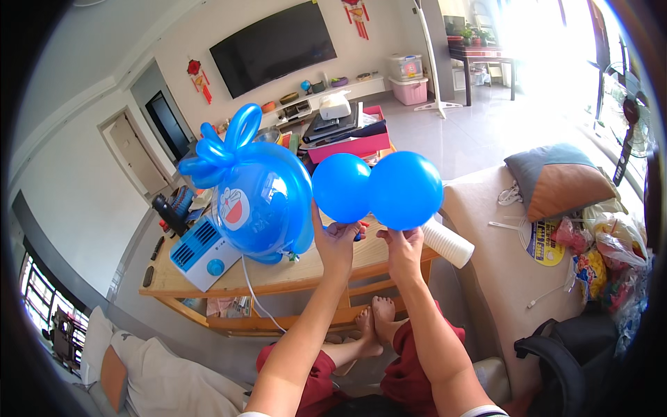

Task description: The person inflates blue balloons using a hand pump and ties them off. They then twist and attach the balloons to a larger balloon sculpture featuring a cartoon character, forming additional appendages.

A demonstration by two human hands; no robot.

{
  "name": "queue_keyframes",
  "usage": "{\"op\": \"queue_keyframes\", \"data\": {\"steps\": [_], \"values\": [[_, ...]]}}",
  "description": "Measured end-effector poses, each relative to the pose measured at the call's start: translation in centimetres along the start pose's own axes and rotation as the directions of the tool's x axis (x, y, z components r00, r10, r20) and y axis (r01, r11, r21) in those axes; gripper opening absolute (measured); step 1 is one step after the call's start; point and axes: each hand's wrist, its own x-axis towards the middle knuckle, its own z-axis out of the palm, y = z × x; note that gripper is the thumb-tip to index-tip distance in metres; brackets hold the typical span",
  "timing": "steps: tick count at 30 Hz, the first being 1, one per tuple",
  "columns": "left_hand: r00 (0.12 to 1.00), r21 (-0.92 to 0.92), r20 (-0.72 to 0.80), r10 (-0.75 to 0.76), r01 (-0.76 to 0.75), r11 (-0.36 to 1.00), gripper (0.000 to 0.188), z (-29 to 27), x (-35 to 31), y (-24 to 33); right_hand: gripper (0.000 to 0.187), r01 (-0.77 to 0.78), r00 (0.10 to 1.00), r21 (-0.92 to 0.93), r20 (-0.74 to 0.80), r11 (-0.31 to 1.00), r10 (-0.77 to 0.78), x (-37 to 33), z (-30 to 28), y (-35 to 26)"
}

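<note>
Two round blue balloons hang side by side in front of me, touching or nearly so. My left hand [338, 242] is closed below the left balloon [341, 186], one finger stretched up along its side. A bit of blue, seemingly the balloon's neck, shows at its fingertips. Under the larger right balloon [406, 189], my right hand [403, 251] pinches the neck, which the fingers mostly hide. Left of my hands, a big clear-and-blue balloon [267, 198] with a cartoon print rests over the table, topped by a looped blue balloon [233, 142].
A white-and-blue electric balloon pump [201, 256] stands on the wooden table [278, 283], its cord hanging over the front. A stack of white paper cups [450, 243] lies right of my hand. The sofa [486, 240] holds a cushion [561, 182], plastic bags [615, 240] and a black bag [577, 361].
</note>
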Motion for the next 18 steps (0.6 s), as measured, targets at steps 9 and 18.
{"op": "queue_keyframes", "data": {"steps": [9,18], "values": [[0.987,0.298,0.155,0.032,-0.077,0.951,0.058,-2.4,-0.3,0.9,0.007,0.078,0.982,0.196,-0.187,0.977,-0.041,1.1,-2.6,-1.7],[0.871,0.698,0.472,0.137,-0.465,0.544,0.043,-7.7,-4.5,4.8,0.006,-0.005,0.993,-0.315,0.113,0.949,0.043,-2.4,1.8,-1.4]]}}
